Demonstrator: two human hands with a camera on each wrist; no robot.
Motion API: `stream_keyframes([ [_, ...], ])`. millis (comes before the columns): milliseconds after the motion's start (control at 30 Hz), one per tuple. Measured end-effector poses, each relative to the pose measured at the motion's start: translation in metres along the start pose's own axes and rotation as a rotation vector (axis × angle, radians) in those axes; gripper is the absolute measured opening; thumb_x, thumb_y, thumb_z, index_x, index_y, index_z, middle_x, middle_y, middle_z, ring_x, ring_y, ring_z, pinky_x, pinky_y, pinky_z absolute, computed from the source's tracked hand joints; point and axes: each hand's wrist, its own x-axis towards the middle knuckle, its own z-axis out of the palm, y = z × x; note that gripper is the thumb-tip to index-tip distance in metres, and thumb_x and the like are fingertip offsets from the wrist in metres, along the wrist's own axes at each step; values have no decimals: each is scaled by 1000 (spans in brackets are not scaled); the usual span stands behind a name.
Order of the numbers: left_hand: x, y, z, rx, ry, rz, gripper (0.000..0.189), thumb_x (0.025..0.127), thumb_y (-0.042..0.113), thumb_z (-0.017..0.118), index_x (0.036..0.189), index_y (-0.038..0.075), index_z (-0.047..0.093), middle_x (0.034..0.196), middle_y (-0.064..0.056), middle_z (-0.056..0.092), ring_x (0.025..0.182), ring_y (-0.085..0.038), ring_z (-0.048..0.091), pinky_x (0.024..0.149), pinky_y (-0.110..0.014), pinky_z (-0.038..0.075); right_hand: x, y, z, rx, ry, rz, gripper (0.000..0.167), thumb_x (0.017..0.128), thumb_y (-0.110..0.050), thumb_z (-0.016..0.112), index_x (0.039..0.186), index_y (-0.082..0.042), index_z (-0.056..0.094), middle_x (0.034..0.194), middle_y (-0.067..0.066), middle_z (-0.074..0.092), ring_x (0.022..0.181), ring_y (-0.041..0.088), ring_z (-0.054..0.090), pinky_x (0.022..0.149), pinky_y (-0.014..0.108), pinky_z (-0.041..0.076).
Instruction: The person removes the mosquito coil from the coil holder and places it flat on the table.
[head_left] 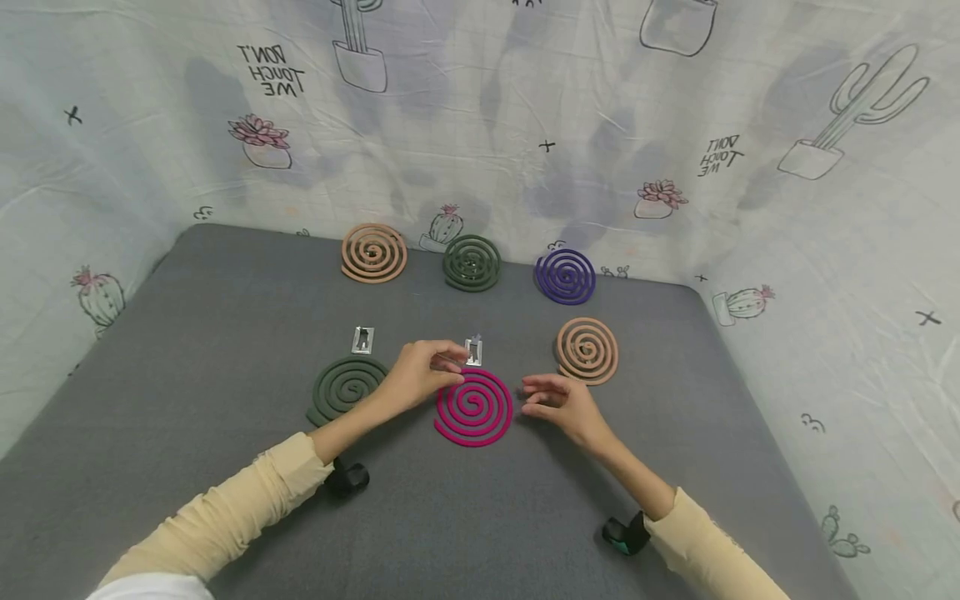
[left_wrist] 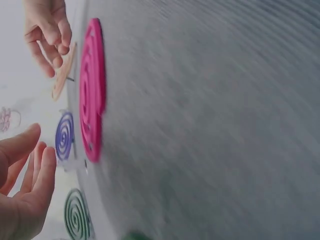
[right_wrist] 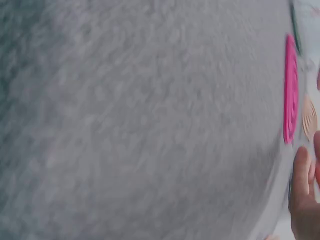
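A pink mosquito coil (head_left: 474, 407) lies flat on the grey table, seen edge-on in the left wrist view. My left hand (head_left: 422, 372) hovers at its upper left edge, thumb and fingers apart with nothing between them. Just beyond the fingertips is a small silver metal coil stand (head_left: 474, 352). To the right of the pink coil, my right hand (head_left: 567, 408) is held with relaxed, parted fingers and holds nothing. A green coil (head_left: 341, 390) lies partly behind the left hand and wrist. An orange coil (head_left: 587, 351) sits just beyond the right hand, raised on a stand.
Along the back edge stand an orange coil (head_left: 374, 253), a dark green coil (head_left: 472, 263) and a purple coil (head_left: 566, 277). Another silver stand (head_left: 363, 340) lies behind the front green coil. Printed cloth (head_left: 480, 108) hangs around the table's back and sides.
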Motion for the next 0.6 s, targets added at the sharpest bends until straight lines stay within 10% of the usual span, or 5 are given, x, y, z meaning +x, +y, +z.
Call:
stream_keyframes([
  [233, 21, 12, 19, -78, -5, 11, 33, 79, -4, 74, 111, -3, 68, 107, -21, 68, 89, -25, 70, 75, -25, 57, -12, 5, -37, 86, 93, -91, 44, 79, 9, 72, 119, 17, 56, 117, 32, 59, 93, 17, 66, 80, 22, 55],
  [600, 61, 23, 48, -156, 14, -42, 33, 79, -3, 75, 111, -5, 67, 107, -23, 67, 91, -26, 69, 77, -25, 57, -25, 19, -113, 186, 236, -95, 39, 82, 15, 66, 119, 18, 53, 109, -4, 68, 94, 9, 65, 80, 23, 56],
])
